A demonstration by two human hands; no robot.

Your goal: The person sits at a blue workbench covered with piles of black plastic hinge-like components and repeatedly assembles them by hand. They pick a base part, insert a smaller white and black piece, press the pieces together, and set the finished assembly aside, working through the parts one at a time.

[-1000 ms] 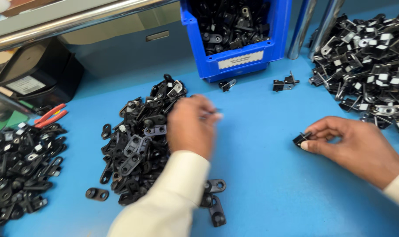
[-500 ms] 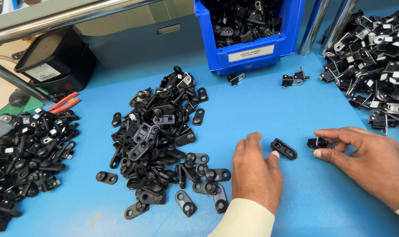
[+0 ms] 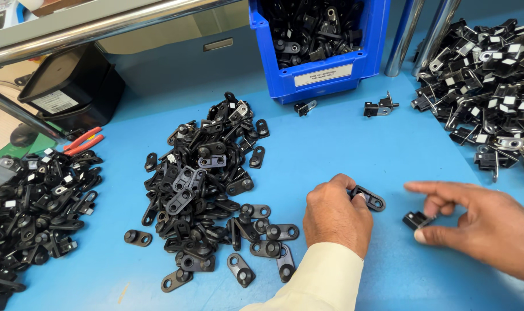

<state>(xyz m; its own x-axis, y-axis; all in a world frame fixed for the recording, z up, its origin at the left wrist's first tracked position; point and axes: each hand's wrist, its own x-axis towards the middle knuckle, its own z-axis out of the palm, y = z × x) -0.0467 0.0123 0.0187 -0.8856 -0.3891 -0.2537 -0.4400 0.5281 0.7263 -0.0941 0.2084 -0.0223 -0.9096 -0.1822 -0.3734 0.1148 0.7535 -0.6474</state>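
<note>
A blue table (image 3: 354, 150) is carrying everything, and three loose heaps of black parts are lying on it where the hands can get at them: a middle pile (image 3: 207, 184) of flat two-holed links, a left pile (image 3: 34, 213) at the table edge, and a right pile (image 3: 492, 86) of clips with pale labels. A blue bin (image 3: 322, 40) at the back is holding more black parts, its open front facing forward, probably so parts can be scooped out. A black box (image 3: 72, 86) is sitting at the back left, with red pliers (image 3: 82, 141) lying just in front of it. Two stray clips (image 3: 380, 106) are lying near the bin. The left hand (image 3: 338, 214) is curling shut, pinching one link (image 3: 368, 198) by its end so the rest is sticking out toward the other hand. The right hand (image 3: 492, 227) is gripping a small clip (image 3: 417, 220) between thumb and a bent finger, its forefinger stretched out, free of the clip. Link and clip are near each other but apart, low over the bare table between the middle and right piles, seemingly turned toward one another.
</note>
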